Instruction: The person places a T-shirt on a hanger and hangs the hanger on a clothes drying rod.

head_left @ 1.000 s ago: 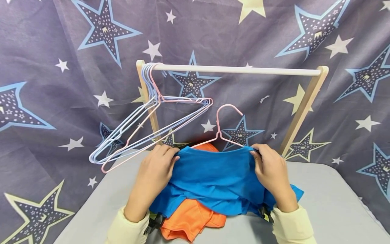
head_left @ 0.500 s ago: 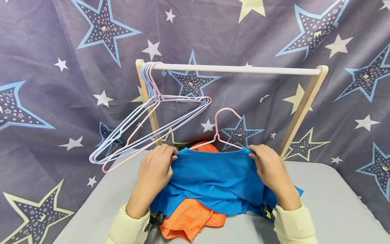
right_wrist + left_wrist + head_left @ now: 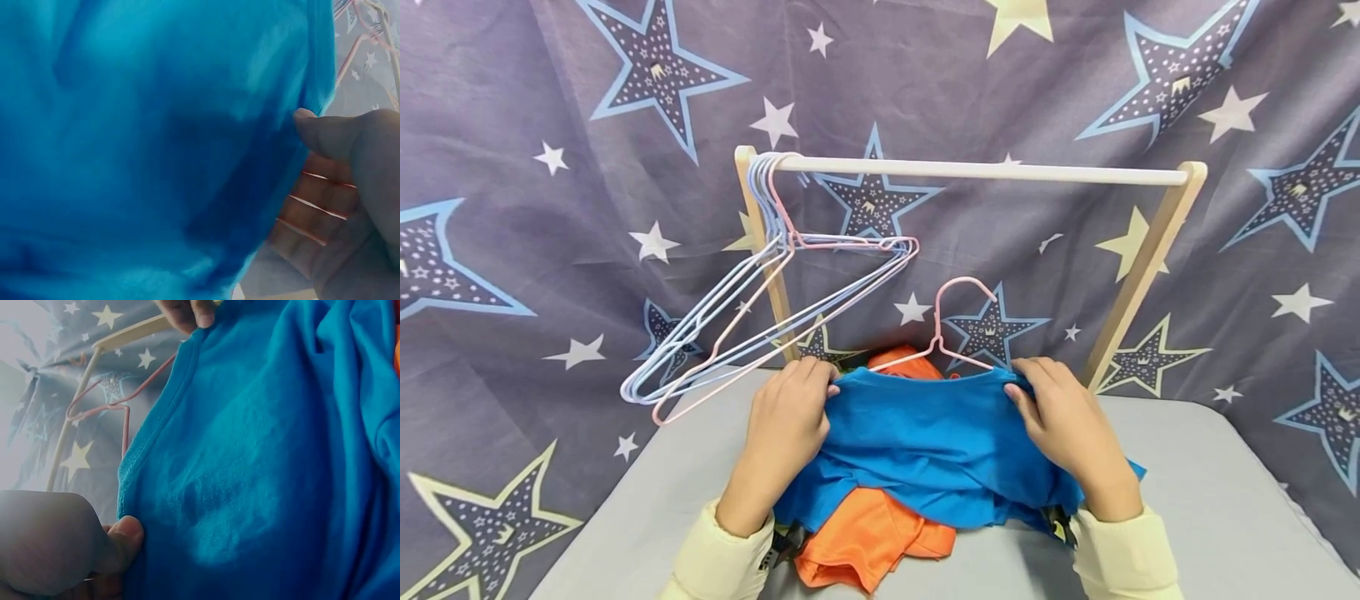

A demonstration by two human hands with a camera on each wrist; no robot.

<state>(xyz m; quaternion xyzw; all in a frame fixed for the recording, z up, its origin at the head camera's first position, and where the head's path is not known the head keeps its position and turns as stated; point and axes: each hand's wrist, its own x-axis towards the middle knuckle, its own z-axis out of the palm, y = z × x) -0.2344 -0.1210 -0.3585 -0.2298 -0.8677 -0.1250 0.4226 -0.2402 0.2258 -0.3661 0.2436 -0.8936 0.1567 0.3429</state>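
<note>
A blue T-shirt (image 3: 925, 433) hangs bunched between the two hands, its neckline (image 3: 178, 381) stretched across the top. From that neckline rise the hook and upper arms of a pink hanger (image 3: 937, 321); its lower part is hidden in the cloth. The left hand (image 3: 792, 417) pinches the shirt's left shoulder, thumb in front. At the opposite shoulder, the right hand (image 3: 1067, 421) pinches the cloth between thumb and fingers, as the right wrist view also shows with its thumb (image 3: 319, 130) on the fabric.
An orange garment (image 3: 868, 537) lies under and behind the blue shirt on the grey tabletop (image 3: 1195, 492). Several blue and pink hangers (image 3: 775, 242) hang at the left end of the rack's white bar (image 3: 985, 171). A star-patterned curtain (image 3: 1037, 92) stands behind.
The pink hanger's hook has sunk lower behind the neckline. Both hands stay at the shirt's shoulders with small shifts; the right thumb has moved slightly on the cloth.
</note>
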